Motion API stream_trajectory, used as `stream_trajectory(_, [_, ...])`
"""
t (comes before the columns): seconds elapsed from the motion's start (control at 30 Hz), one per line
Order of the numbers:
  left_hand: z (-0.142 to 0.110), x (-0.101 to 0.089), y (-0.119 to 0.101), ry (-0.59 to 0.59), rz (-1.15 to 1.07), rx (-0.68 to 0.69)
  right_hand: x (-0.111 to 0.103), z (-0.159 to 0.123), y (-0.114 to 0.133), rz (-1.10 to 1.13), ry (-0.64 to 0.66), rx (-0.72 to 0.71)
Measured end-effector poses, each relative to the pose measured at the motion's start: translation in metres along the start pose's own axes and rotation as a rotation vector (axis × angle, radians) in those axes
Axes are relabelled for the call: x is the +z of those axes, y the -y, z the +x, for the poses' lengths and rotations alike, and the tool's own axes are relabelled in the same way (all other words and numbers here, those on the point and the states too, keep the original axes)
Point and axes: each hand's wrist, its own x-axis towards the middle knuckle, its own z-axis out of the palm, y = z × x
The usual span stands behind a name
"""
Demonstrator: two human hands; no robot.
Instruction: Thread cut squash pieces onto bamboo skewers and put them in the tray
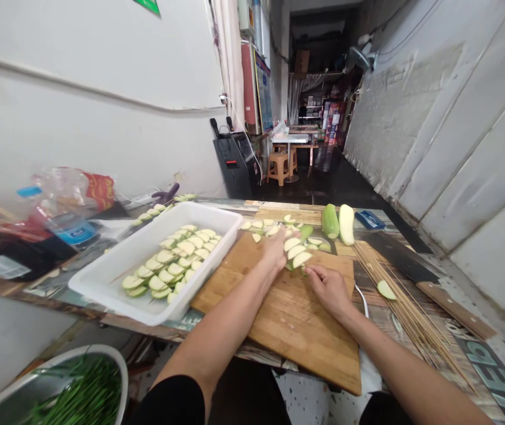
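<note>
Over the wooden cutting board [287, 319], my left hand [273, 251] is closed at a short row of half-round zucchini slices [297, 252], its fingertips partly hidden by them. My right hand [328, 289] pinches at the near end of that row; what lies between thumb and finger is too small to make out. Beyond the hands, more cut zucchini pieces [258, 225] lie along the board's far edge. To the left stands a white plastic tray [97, 277] with skewered zucchini slices [176, 265] in rows. Right of the board lies a bundle of thin wooden skewers [400, 313].
A whole zucchini [330, 221] and a peeled-looking piece [347, 224] lie at the back near a blue box [370, 219]. A cleaver [405, 260] rests far right, beside the skewers. Bottles [64, 218] crowd the left. Below is a metal bowl [123, 378] of green stalks.
</note>
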Motion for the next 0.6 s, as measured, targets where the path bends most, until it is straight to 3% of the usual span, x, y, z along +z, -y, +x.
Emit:
stream_trajectory(0.37, [-0.0030,0.0020,0.0057,-0.001,-0.004,0.016,0.0000,0.0010,0.0019,-0.033,-0.005,-0.001])
stream_trajectory(0.6, [-0.0002,-0.0005,-0.0023,0.054,-0.040,-0.006,-0.0016,0.0022,0.0048,0.020,-0.041,0.007])
